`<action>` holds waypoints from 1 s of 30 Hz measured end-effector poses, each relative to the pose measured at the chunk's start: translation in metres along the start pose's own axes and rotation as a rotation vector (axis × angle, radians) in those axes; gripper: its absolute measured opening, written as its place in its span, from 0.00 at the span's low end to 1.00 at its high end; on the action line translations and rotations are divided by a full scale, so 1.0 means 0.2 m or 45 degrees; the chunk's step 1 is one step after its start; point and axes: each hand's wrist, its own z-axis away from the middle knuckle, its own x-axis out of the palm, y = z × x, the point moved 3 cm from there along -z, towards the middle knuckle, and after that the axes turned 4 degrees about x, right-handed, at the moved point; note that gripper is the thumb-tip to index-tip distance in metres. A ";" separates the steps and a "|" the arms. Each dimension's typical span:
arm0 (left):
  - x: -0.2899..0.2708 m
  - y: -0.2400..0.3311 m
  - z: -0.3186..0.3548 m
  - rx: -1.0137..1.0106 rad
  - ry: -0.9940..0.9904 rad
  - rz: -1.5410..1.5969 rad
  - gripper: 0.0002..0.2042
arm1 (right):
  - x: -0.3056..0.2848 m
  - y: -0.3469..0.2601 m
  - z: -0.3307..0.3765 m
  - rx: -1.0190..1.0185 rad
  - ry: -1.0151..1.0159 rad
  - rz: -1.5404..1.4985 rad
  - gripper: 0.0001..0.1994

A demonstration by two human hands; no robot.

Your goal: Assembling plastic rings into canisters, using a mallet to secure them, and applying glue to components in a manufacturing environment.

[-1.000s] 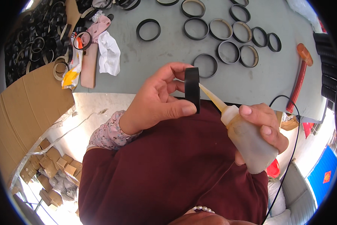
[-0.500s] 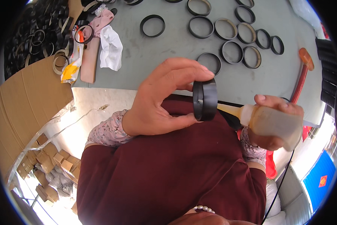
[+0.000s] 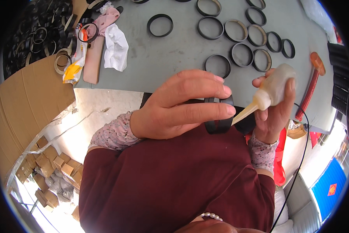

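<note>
In my left hand (image 3: 182, 103) is a black ring (image 3: 220, 126), held on edge in front of my chest with the fingers closed over its upper side. My right hand (image 3: 273, 116) grips a translucent squeeze bottle (image 3: 277, 87), tilted so that its long yellowish nozzle (image 3: 246, 112) slants down to the left. The nozzle tip is right at the ring's right side; whether it touches cannot be made out. My left fingers hide part of the ring. Just beyond my hands another black ring (image 3: 229, 70) lies on the grey table (image 3: 174, 54).
Several loose rings (image 3: 242, 54) are spread across the far table. A red-handled hammer (image 3: 310, 89) rests at the right, beside stacked black pieces (image 3: 339, 77). Leftward are a phone (image 3: 93, 60), a white tissue (image 3: 115, 46), a heap of rings (image 3: 34, 39) and a cardboard sheet (image 3: 34, 91). A thin cable (image 3: 307, 136) hangs at right.
The bottle has swung from nearly level to steeply tilted, its base now up and its nozzle down. My left fingers have shifted over the ring, which sits slightly lower and further right.
</note>
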 end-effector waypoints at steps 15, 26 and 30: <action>0.05 -0.47 0.13 -0.853 0.075 -0.248 0.38 | -0.25 -0.06 -0.03 -0.452 0.405 -0.331 0.25; -0.14 -0.43 0.15 -1.225 0.346 0.817 0.31 | -0.16 -0.03 -0.01 -0.672 0.128 -0.132 0.31; -0.04 -0.21 0.12 -1.351 0.255 1.708 0.27 | -0.04 -0.06 0.07 -0.955 -0.236 0.231 0.36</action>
